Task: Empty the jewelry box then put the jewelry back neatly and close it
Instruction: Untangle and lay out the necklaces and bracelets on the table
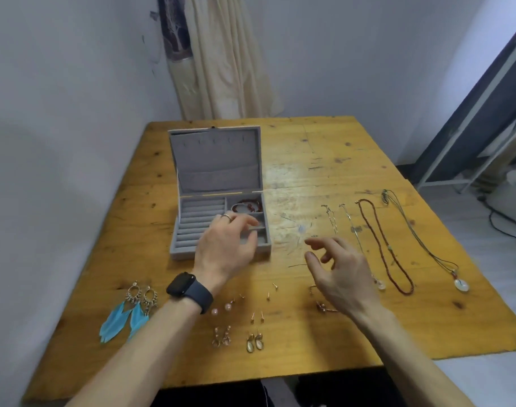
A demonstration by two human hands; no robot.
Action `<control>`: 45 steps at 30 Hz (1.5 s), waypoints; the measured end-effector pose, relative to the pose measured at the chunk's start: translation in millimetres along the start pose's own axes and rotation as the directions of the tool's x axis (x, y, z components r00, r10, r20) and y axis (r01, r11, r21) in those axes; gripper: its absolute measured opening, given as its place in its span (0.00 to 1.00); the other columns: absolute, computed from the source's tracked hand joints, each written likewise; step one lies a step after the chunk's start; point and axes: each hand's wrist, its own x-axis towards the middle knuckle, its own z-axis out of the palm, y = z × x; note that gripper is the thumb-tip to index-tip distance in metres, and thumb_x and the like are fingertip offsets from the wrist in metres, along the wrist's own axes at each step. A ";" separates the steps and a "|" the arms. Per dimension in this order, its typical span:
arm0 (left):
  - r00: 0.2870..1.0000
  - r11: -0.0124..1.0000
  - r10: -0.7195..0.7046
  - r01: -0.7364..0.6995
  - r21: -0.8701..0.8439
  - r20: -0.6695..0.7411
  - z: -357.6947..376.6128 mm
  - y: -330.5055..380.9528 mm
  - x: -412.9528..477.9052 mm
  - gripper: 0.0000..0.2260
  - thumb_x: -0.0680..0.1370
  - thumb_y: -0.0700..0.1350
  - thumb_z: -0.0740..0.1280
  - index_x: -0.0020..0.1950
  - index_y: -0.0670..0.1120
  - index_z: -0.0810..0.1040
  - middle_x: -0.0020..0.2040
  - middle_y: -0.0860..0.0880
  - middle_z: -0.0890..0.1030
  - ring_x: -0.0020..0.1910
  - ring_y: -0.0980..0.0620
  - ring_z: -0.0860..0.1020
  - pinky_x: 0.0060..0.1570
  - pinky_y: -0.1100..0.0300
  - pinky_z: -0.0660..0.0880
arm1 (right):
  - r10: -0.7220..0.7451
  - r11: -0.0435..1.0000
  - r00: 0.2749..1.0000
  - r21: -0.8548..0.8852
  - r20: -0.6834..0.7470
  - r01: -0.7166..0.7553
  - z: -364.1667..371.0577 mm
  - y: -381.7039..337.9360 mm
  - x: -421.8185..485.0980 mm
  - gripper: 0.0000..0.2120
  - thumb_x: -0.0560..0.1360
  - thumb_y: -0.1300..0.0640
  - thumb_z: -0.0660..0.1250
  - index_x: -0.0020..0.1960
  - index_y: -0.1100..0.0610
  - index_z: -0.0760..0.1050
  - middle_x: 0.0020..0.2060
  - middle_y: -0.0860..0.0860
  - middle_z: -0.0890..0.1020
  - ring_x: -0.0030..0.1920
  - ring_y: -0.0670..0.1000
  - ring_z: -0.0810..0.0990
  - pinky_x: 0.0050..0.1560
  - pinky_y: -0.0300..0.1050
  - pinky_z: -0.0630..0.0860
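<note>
The grey jewelry box [192, 218] stands open on the wooden table [324, 160], lid up. Red bead bracelets [246, 205] lie in its top right compartment. My left hand [226, 248], with a ring and a black watch, reaches over the box's right small compartments, fingers bent down toward them; what they touch is hidden. My right hand [336, 268] hovers over the table right of the box, fingers loosely curled, holding nothing visible. Blue feather earrings [124, 312] lie front left. Small stud and drop earrings [254, 318] lie in front. Necklaces [383, 245] are laid out to the right.
A wall is close on the left, and a cream curtain [221, 60] hangs behind the table. A metal rack [480, 136] stands on the floor to the right. A pink trinket [324, 306] lies under my right wrist.
</note>
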 end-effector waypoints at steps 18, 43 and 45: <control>0.981 0.959 -0.148 0.111 0.259 0.129 4.3 -85.0 29.5 0.24 0.84 0.55 0.49 0.80 0.52 0.59 0.80 0.51 0.59 0.80 0.52 0.53 0.78 0.47 0.43 | 0.104 0.860 0.922 -0.499 0.372 0.104 118.6 -81.8 142.9 0.13 0.72 0.42 0.68 0.49 0.49 0.84 0.44 0.50 0.85 0.45 0.55 0.83 0.46 0.47 0.81; 0.980 0.966 -0.161 0.133 0.222 0.116 -0.2 -81.5 27.2 0.24 0.83 0.56 0.50 0.79 0.53 0.61 0.80 0.52 0.61 0.79 0.52 0.56 0.78 0.48 0.43 | 0.084 0.990 0.918 -0.141 0.388 -0.031 83.8 -74.0 132.7 0.05 0.83 0.54 0.59 0.50 0.53 0.70 0.45 0.49 0.81 0.44 0.49 0.79 0.44 0.46 0.78; 0.982 0.972 -0.159 0.138 0.192 0.101 -0.9 -83.0 26.6 0.24 0.83 0.55 0.52 0.78 0.53 0.63 0.79 0.52 0.63 0.78 0.53 0.57 0.79 0.49 0.43 | 0.071 0.995 0.939 0.041 0.335 -0.090 69.5 -72.4 126.3 0.04 0.83 0.55 0.61 0.50 0.53 0.71 0.44 0.48 0.81 0.43 0.47 0.79 0.40 0.38 0.74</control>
